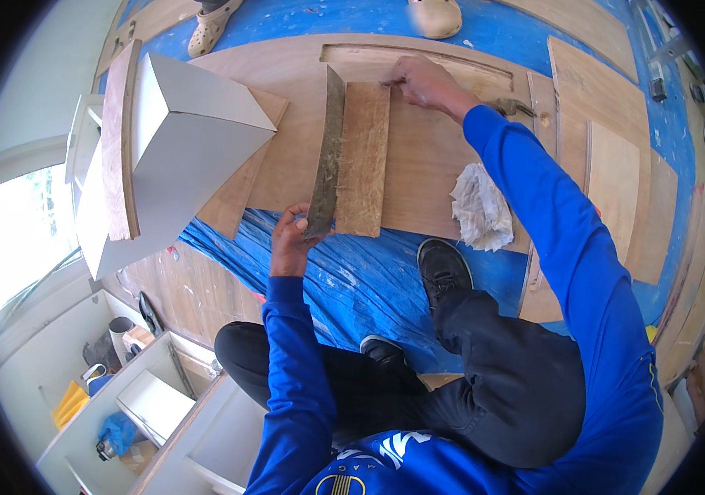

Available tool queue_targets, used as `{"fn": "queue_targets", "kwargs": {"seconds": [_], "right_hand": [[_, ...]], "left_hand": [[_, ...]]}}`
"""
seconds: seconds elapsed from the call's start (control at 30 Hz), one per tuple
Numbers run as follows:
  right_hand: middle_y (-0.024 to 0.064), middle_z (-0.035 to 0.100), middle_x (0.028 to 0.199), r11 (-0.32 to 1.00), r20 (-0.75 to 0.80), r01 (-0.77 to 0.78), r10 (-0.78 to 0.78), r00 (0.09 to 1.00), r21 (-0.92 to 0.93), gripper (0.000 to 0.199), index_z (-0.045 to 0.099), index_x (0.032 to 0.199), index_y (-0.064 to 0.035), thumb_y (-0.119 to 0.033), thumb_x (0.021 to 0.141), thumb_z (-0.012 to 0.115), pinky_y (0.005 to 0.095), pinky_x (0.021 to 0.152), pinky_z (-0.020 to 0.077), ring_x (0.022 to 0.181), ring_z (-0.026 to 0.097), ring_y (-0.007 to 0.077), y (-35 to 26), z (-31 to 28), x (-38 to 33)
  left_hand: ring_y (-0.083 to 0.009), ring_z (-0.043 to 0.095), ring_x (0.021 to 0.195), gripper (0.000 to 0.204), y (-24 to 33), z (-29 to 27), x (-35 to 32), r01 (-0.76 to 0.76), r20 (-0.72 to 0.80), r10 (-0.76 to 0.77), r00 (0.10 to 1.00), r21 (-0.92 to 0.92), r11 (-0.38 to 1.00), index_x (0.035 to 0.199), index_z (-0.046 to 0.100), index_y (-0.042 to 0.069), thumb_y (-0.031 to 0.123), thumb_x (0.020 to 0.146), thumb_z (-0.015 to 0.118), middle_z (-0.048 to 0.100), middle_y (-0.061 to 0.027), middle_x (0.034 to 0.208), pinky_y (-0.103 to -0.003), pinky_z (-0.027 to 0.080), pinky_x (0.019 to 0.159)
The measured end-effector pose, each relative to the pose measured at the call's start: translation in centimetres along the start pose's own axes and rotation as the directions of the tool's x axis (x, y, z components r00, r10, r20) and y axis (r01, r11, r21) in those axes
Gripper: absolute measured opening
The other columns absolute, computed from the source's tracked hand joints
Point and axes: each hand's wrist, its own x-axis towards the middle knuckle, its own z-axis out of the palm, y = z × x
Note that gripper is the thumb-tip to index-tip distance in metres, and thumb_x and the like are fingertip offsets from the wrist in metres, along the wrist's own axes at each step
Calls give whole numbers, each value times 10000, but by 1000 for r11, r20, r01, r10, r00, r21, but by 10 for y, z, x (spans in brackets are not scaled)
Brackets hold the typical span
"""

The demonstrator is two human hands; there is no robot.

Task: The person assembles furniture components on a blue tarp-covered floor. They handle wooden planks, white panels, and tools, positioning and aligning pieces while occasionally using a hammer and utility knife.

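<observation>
My left hand (290, 241) grips the near end of a long narrow board (327, 153) that stands on edge, its face smeared with dark glue. Beside it to the right lies a flat wooden strip (363, 158) with a rough streaked surface. My right hand (418, 81) reaches forward with the fingers pressed on the strip's far end. Both pieces rest on a large plywood panel (294, 107) laid over a blue tarp (369, 280). I am crouched, with my black shoe (443, 266) at the panel's near edge.
A crumpled white rag (482, 208) lies on the panel by my right arm. A white cabinet box (175, 136) stands at the left. More plywood pieces (612, 157) lie to the right. Another person's feet (435, 16) stand at the far edge. White shelving (146, 404) is at the lower left.
</observation>
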Motion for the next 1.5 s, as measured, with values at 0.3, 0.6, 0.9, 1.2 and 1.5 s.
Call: {"fn": "queue_targets", "kwargs": {"seconds": [0.3,0.6,0.9,1.2,1.5], "right_hand": [[36,642,1236,956,140,-91,134,981,-279,422,765,1188,-225,-8,844,653,685,967,451,1240,564,342,-38,-25,-7],[46,618,1223,958,148,-124,166,975,-257,426,753,1188,-223,4,839,665,735,1017,416,1269,536,356,-42,-28,-9],[27,606,1276,949,168,-132,185,968,-285,486,723,1290,-282,-30,888,619,617,987,464,1258,548,321,-39,-25,-7],[2,627,1255,957,135,-129,168,977,-258,424,738,1263,-283,-69,928,593,446,934,527,1215,572,285,-28,-17,-7],[86,769,1087,998,61,-11,15,998,-66,309,810,1092,-172,-84,858,628,459,834,588,991,712,357,2,-5,10]], "left_hand": [[-313,686,1139,691,25,-9,4,40,160,-47,986,50,998,1337,515,13,462,850,712,674,-201,1256,-529,561,985],[-323,683,1145,546,14,-12,3,88,185,-76,980,-59,994,1270,559,59,400,866,696,685,-187,1256,-543,554,977],[-341,676,1158,627,16,-15,3,114,244,-83,966,-117,987,1310,547,48,450,856,706,665,-210,1287,-527,569,948],[-388,669,1163,911,41,-51,-44,25,210,1,978,-120,992,1429,466,-29,513,758,758,608,-267,1344,-498,591,926],[-431,622,1236,894,28,-49,-23,7,172,47,984,-296,955,1513,430,-10,517,829,661,566,-279,1420,-581,542,976]]}}
